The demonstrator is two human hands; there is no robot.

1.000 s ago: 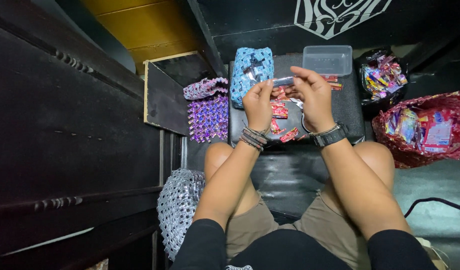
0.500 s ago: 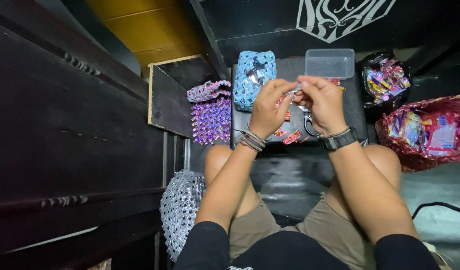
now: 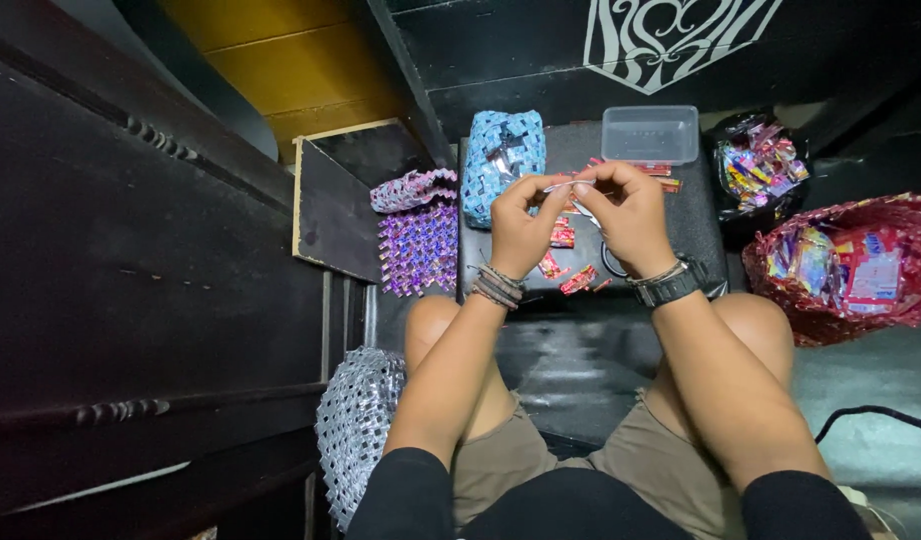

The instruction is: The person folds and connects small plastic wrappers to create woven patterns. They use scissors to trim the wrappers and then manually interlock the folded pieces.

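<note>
1. Since half a second earlier, my hands had drawn together, level.
2. My left hand and right hand pinched a thin folded wrapper strip taut between fingertips, at twelve o'clock over the black work board.
3. Cut wrapper pieces lay below, the clear plastic box at one o'clock.

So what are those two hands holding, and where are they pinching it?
Both the left hand and the right hand pinch a thin pale strip with their fingers, one hand at each end. What kind of strip cannot be told.
</note>
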